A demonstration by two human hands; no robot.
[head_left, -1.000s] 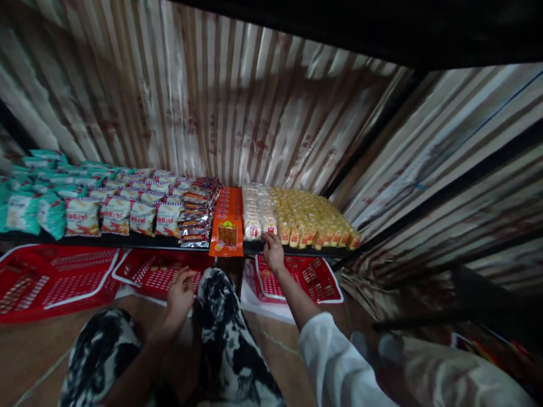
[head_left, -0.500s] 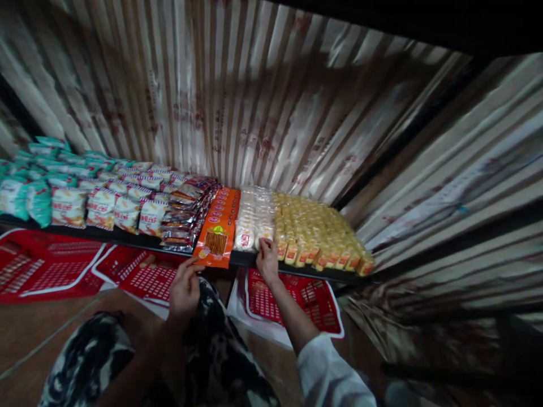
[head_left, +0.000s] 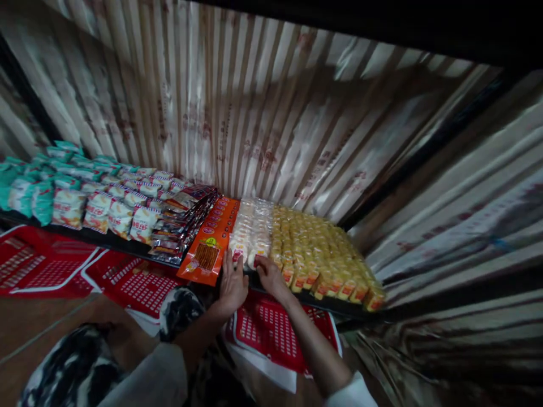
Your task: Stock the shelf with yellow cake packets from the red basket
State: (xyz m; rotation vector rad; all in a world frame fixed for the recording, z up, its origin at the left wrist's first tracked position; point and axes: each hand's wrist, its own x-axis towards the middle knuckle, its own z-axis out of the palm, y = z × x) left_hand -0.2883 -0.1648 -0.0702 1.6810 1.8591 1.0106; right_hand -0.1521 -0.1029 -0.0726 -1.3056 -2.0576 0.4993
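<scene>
Both hands are up at the front edge of a low dark shelf point(head_left: 106, 240). The left hand point(head_left: 233, 285) lies flat with its fingers spread out, not gripping anything, fingertips touching the front of the clear-wrapped white packets point(head_left: 250, 234), right beside the long orange pack point(head_left: 210, 243). The right hand point(head_left: 269, 277) sits just beside it, fingers curled onto the front packet of the same white rows, though I can't tell if it's actually pinching one or just resting on it.

Those white packets sit in a couple of neat rows running back toward the striped wall point(head_left: 237, 107), squeezed between the orange pack on one side and a big block of yellow packets point(head_left: 318, 251) on the other. Further left along the shelf there's a stack of dark shiny packs point(head_left: 182, 217), then white-and-orange bags point(head_left: 114, 212), then teal bags point(head_left: 29, 192) at the far end.

Under the shelf, red plastic baskets point(head_left: 280, 333) sit on the floor, one directly below the hands. A knee in black-and-white patterned trousers point(head_left: 180, 308) pokes up near the left wrist.
</scene>
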